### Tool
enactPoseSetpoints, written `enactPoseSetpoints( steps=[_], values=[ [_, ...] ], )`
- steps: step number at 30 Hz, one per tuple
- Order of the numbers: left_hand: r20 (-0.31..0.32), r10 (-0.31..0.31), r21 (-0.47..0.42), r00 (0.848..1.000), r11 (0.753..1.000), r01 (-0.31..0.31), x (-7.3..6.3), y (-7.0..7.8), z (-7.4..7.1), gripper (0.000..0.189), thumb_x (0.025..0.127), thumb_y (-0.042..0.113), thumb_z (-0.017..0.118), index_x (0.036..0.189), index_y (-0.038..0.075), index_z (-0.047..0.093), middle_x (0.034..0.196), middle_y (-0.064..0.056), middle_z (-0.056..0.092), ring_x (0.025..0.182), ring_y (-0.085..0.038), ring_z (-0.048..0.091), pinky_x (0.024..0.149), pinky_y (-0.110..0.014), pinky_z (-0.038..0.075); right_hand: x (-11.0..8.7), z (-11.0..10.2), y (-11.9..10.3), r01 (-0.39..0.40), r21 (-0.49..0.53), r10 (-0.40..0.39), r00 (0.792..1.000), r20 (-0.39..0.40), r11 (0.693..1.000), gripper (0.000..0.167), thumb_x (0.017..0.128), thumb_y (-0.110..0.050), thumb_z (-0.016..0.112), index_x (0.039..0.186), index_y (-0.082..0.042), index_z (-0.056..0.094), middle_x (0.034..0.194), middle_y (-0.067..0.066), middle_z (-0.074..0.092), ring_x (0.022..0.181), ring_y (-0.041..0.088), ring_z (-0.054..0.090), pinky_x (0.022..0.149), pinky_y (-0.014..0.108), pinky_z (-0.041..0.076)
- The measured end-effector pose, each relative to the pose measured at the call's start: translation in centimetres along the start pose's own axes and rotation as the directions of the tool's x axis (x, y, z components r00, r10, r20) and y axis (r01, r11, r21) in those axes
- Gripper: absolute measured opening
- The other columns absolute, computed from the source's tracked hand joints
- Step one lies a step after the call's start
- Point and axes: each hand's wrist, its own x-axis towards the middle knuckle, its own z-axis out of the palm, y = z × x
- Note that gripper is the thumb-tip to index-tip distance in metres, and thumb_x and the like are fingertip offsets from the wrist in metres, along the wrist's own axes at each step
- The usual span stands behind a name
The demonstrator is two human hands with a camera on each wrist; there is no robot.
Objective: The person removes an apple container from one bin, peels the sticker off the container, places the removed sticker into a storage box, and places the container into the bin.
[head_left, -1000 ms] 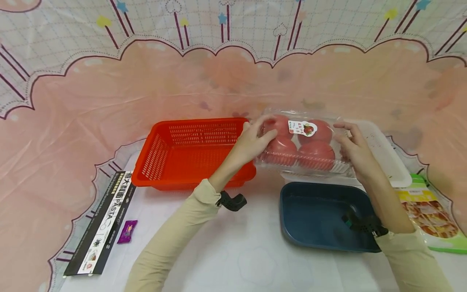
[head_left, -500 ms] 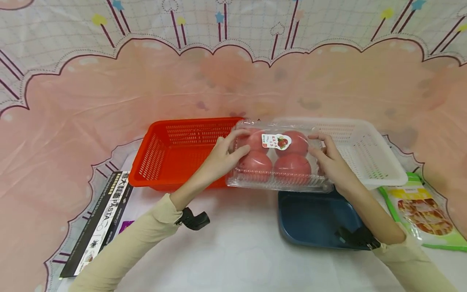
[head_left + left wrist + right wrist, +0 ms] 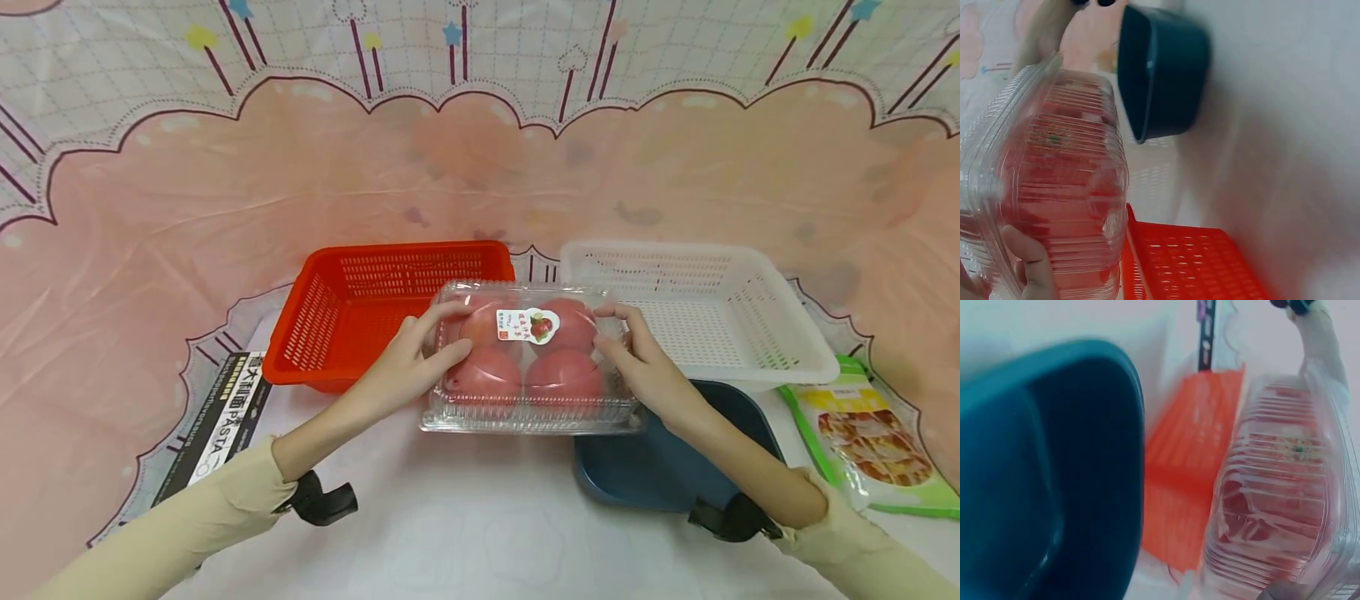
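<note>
Plastic clamshell of four red tomatoes, up above the desk, left hand gripping one end, right hand gripping the other: probably slick, thin-walled, bruisable cargo, so steady, gentle pressure at both ends looks right

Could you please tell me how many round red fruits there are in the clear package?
4, all inside the clear package: a back-left fruit, a back-right fruit, a front-left fruit and a front-right fruit. Any beneath these could be hidden.
</note>
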Motion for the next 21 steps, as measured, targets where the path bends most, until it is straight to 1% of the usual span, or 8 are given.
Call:
enactPoseSetpoints(
  steps=[5,8,12,15,18,21],
  values=[
    [0.007,-0.014,0.019,1.0,1.0,0.014,-1.9,-0.8,-0.7,0.048,0.093,0.034,0.06,0.139,0.027,0.046,0.112,-0.015,0.048,0.103,-0.027,0.041,0.07,-0.029,0.052,-0.6,1.5,-0.3,-0.008,-0.001,0.008,0.999,0.042,1.0,0.044,0.102,-0.03,0.047,0.141,-0.019,0.031,0.084,0.01,0.045,0.062,0.015,0.042,0.053,0.026,0.04],
    [0.006,-0.037,0.028,0.999,0.999,0.037,-3.1,-1.3,-1.0,0.048,0.093,0.034,0.06,0.138,0.029,0.046,0.111,-0.014,0.048,0.102,-0.026,0.04,0.069,-0.029,0.049,-1.0,2.3,-0.4,-0.016,0.007,0.015,0.998,0.057,1.0,0.045,0.101,-0.03,0.049,0.141,-0.02,0.032,0.087,0.01,0.045,0.064,0.017,0.044,0.053,0.026,0.041],
    [-0.006,-0.076,0.031,0.997,0.997,0.076,-4.7,-1.6,-1.1,0.048,0.093,0.036,0.06,0.138,0.032,0.045,0.111,-0.012,0.047,0.103,-0.025,0.039,0.069,-0.03,0.047,-1.6,3.3,-0.7,-0.021,0.037,0.018,0.998,0.061,0.999,0.043,0.1,-0.031,0.051,0.138,-0.021,0.034,0.088,0.01,0.042,0.064,0.018,0.043,0.053,0.025,0.04],
    [-0.031,-0.077,0.022,0.997,0.997,0.078,-5.9,-1.7,-1.3,0.048,0.093,0.036,0.06,0.138,0.032,0.045,0.107,-0.012,0.045,0.098,-0.024,0.039,0.067,-0.031,0.045,-2.1,4.0,-0.9,-0.005,0.069,0.002,0.999,0.054,0.998,0.042,0.099,-0.03,0.052,0.137,-0.022,0.036,0.087,0.01,0.04,0.061,0.017,0.042,0.051,0.025,0.038],
    [-0.059,-0.093,0.013,0.994,0.995,0.094,-7.1,-1.6,-1.5,0.047,0.093,0.036,0.062,0.137,0.034,0.046,0.101,-0.012,0.042,0.091,-0.024,0.038,0.063,-0.031,0.043,-2.7,4.7,-1.0,0.027,0.082,-0.031,0.999,0.044,0.996,0.04,0.099,-0.029,0.053,0.136,-0.023,0.038,0.082,0.01,0.039,0.057,0.016,0.039,0.048,0.025,0.035],
    [-0.086,-0.103,0.01,0.991,0.994,0.105,-8.5,-1.7,-1.5,0.046,0.092,0.035,0.063,0.136,0.036,0.047,0.1,-0.011,0.041,0.091,-0.023,0.041,0.067,-0.031,0.045,-3.2,5.5,-1.0,0.062,0.081,-0.065,0.997,0.035,0.995,0.038,0.099,-0.027,0.054,0.135,-0.025,0.041,0.082,0.01,0.039,0.058,0.017,0.038,0.047,0.025,0.033]
  ],
)
